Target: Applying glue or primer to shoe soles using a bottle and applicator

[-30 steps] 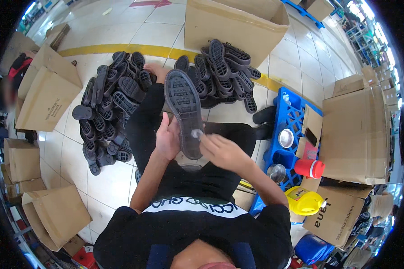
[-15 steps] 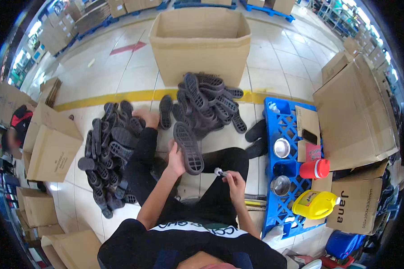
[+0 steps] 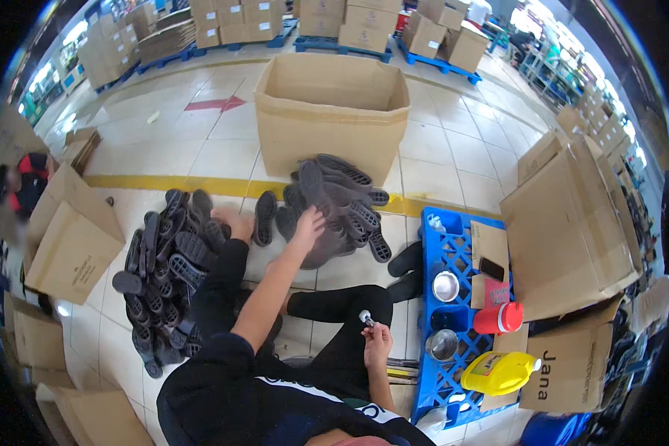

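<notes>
Dark rubber shoe soles lie in two heaps on the tiled floor (image 3: 201, 160) before the seated person. The left hand (image 3: 307, 225) reaches out at about twelve o'clock and rests on the far pile of soles (image 3: 334, 204), fingers curled over the top one, though whether they have closed on it I cannot tell. The right hand (image 3: 377, 338) stays close to the lap at about five o'clock, clenched around a small tool with a pale tip (image 3: 366, 318). A second heap of soles (image 3: 167, 264) sits at nine o'clock, and an open cardboard box (image 3: 333, 111) stands beyond the far pile. To my eye the step in hand is fetching a sole. The next move would call for a firm pinch and a lift toward the waiting tool.
</notes>
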A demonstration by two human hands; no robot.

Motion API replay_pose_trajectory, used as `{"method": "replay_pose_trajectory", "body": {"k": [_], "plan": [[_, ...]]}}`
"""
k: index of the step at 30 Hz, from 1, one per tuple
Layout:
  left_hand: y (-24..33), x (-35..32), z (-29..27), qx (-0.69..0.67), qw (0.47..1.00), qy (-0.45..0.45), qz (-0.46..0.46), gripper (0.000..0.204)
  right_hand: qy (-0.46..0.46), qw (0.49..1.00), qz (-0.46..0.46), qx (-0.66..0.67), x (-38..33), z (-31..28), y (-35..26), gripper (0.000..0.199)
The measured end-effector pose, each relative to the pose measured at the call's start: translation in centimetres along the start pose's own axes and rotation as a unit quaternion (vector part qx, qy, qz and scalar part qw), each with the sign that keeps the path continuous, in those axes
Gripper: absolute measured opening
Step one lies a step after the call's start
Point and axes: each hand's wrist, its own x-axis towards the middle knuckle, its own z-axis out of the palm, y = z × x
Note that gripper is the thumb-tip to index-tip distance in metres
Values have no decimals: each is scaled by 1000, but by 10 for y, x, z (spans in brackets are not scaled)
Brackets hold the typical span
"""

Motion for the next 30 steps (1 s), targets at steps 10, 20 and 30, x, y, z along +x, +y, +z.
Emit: {"method": "replay_pose_trajectory", "body": {"k": [10, 20, 30], "plan": [[25, -356, -193, -182, 970, 150, 64, 50, 14, 997, 77, -23, 12, -7, -11, 14], [-226, -397, -514, 456, 710, 466, -264, 91, 14, 996, 58, -72, 10, -4, -9, 13], [-325, -393, -463, 412, 583, 588, -381, 93, 21, 998, 31, -53, 2, 9, -16, 9]]}}
